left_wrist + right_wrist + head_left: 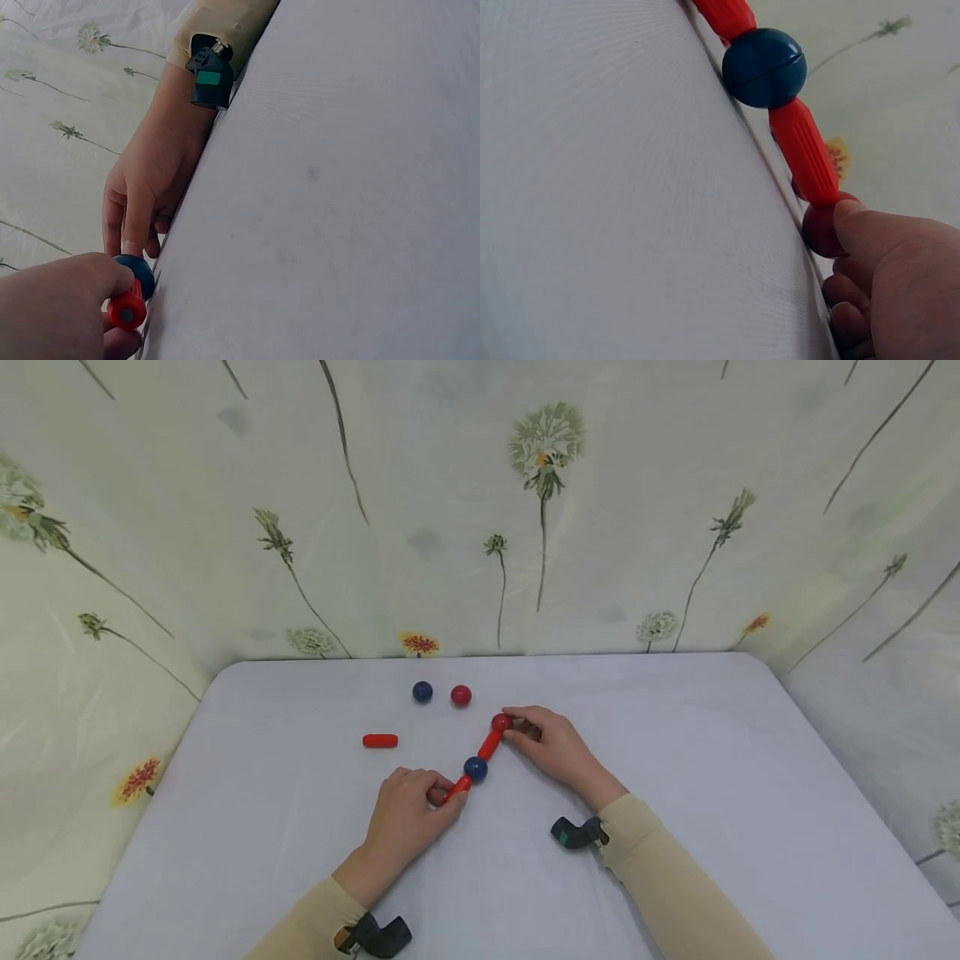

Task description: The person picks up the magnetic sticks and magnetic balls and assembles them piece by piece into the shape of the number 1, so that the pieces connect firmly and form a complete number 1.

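Left hand (408, 810), right hand (557, 748) grip chain (476, 768) well inside table's sides (124, 877)

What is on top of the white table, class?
On the table lie a blue ball, a red ball and a red rod. The left hand and right hand hold a linked chain of balls and rods; whatever lies beneath the hands is covered.

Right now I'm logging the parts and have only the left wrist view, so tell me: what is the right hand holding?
Observer: The right hand pinches a red ball.
Operator: What links it to the blue ball I can see?
Observer: A red stick runs between them.
Operator: Any loose pieces?
Observer: Three: a loose blue ball, a loose red ball and a loose red stick.
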### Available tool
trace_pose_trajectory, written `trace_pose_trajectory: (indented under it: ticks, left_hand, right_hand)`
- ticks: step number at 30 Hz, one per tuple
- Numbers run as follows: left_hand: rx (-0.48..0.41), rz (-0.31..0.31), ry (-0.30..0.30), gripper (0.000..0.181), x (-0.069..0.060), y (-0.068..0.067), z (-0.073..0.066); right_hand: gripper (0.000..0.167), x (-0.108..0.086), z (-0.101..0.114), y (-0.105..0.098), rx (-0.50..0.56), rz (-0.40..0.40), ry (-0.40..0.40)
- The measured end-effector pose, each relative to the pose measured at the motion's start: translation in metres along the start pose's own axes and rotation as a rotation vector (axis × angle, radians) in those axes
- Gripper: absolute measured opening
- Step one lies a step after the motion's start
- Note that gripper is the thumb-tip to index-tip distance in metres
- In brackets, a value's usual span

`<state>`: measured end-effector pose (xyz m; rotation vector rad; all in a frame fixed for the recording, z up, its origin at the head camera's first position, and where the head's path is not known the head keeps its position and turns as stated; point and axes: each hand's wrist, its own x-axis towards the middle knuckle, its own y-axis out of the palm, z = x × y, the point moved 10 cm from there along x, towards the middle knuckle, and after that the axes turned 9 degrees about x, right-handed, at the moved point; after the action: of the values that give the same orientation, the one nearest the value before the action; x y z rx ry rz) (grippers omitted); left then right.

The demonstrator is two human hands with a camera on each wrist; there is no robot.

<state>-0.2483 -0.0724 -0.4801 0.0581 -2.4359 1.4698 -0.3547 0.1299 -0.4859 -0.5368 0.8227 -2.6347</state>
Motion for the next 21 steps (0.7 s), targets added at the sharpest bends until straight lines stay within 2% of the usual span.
trace_pose_trajectory:
  ticks: [6,11,21]
  left_hand:
    - [0.001,-0.006,0.013,0.024,0.0,0.002,0.0]
    - [-0.004,-0.011,0.018,0.024,0.0,0.002,-0.001]
    - [0.016,-0.006,0.011,0.027,0.0,-0.001,-0.002]
  right_hand:
    - [0.044,-0.003,-0.002,-0.006,0.008,-0.034,0.003]
    - [0.039,-0.009,0.005,-0.011,0.004,-0.054,0.018]
    - [0.034,-0.029,0.03,0.004,0.067,-0.006,-0.003]
